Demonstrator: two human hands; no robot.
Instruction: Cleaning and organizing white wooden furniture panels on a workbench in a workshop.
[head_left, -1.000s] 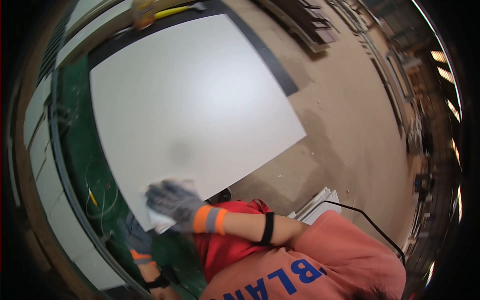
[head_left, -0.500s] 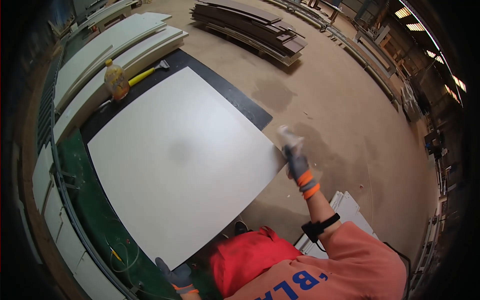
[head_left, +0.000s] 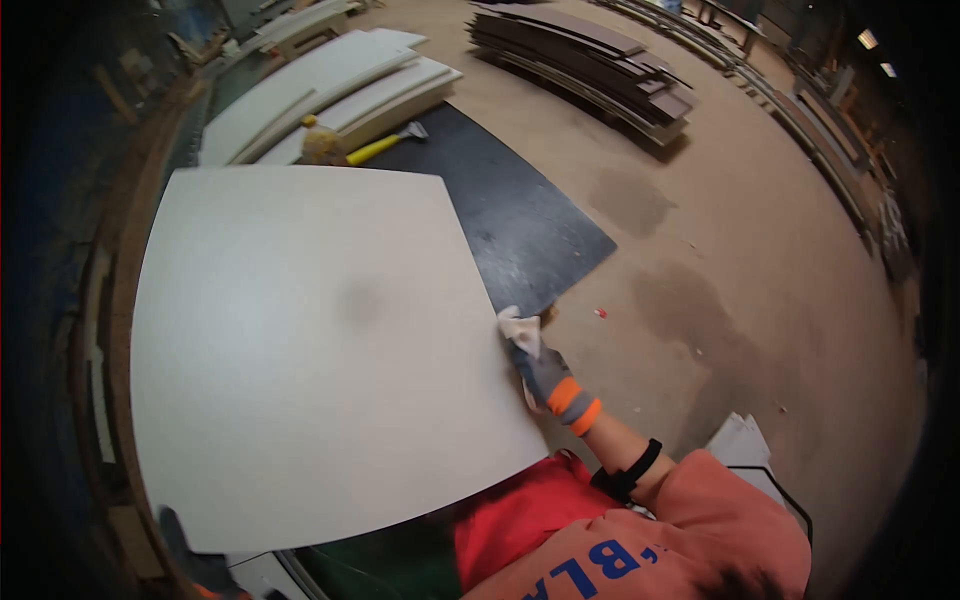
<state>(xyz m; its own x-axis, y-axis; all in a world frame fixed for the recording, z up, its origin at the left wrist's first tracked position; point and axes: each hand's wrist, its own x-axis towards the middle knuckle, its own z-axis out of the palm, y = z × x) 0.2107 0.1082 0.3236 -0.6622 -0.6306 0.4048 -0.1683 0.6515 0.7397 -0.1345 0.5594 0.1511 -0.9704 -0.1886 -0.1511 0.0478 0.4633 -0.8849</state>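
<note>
A large white panel (head_left: 320, 350) lies in front of me, raised over a black sheet (head_left: 525, 215) and a green surface (head_left: 385, 560). At its near left corner my left hand (head_left: 195, 550), in a dark grey glove, is closed round the edge, its fingers partly hidden. My right hand (head_left: 543, 375), gloved in grey with orange bands, is at the panel's right edge. It holds a crumpled white cloth (head_left: 522, 332) against or just beside that edge.
Behind the panel are a bottle (head_left: 322, 147) with a yellow cap and a yellow-handled scraper (head_left: 375, 150). White boards (head_left: 310, 85) are stacked at the far left. A stack of dark brown boards (head_left: 580, 75) sits on the floor farther back.
The panel has turned and shifted left, uncovering more of the black sheet. My left hand has moved left with its corner. My right hand and the cloth have come left and nearer along the edge.
</note>
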